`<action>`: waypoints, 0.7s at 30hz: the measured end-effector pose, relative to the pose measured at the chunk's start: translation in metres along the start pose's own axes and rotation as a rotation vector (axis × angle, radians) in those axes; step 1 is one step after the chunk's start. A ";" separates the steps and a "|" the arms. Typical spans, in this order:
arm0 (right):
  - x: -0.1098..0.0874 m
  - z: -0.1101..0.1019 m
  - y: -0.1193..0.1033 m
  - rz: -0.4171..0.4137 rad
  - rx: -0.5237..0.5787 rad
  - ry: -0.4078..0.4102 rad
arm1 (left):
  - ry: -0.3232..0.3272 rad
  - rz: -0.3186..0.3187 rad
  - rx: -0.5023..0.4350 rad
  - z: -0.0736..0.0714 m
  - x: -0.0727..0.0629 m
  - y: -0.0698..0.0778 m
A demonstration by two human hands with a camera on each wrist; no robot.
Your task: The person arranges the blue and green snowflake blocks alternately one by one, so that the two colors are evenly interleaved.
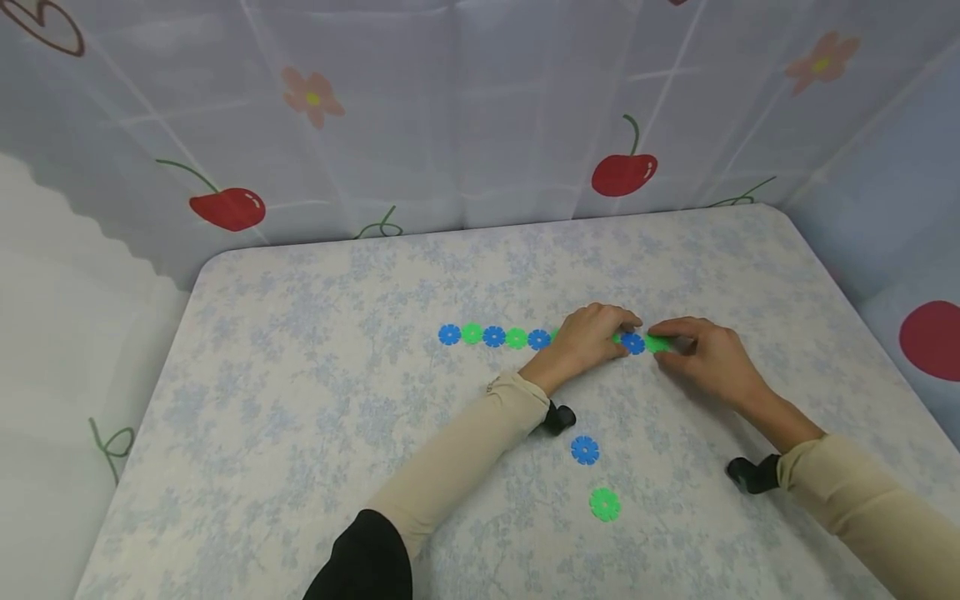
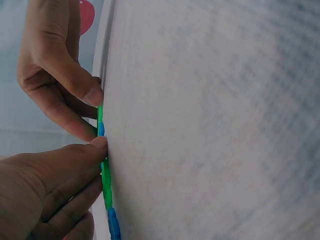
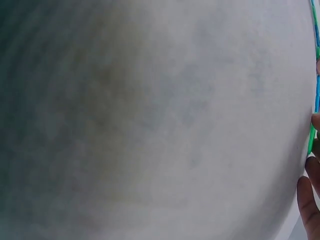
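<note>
A straight row of notched plastic discs, blue (image 1: 493, 336) and green (image 1: 516, 337) by turns, lies across the table. My left hand (image 1: 588, 337) covers part of the row and pinches it beside the blue disc (image 1: 632, 343) near its right end. The green end disc (image 1: 657, 343) is between the thumb and forefinger of my right hand (image 1: 711, 360). In the left wrist view, the row shows edge-on, with the green disc (image 2: 106, 185) below my left thumb. Only fingertips (image 3: 310, 200) of my right hand show at the right wrist view's edge.
A loose blue disc (image 1: 585, 450) and a loose green disc (image 1: 604, 504) lie on the flower-patterned table (image 1: 300, 400), nearer my body than the row. A curtain with cherries (image 1: 465, 125) hangs behind the table's far edge. Black wrist devices (image 1: 752, 475) sit under both forearms.
</note>
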State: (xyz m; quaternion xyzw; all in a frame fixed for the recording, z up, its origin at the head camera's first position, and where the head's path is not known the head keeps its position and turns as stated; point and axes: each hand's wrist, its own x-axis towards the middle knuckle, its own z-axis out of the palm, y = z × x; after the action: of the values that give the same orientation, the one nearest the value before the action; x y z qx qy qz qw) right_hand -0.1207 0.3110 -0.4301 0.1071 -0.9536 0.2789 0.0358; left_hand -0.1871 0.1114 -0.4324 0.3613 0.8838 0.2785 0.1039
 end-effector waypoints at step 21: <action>-0.041 0.000 -0.012 -0.100 0.038 -0.001 | 0.001 -0.005 -0.011 0.000 0.000 -0.001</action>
State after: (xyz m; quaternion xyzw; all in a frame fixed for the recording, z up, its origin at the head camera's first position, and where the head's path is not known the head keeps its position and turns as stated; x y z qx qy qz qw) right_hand -0.0777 0.3092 -0.4293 0.1556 -0.9416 0.2948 0.0471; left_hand -0.1879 0.1107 -0.4328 0.3585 0.8831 0.2833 0.1061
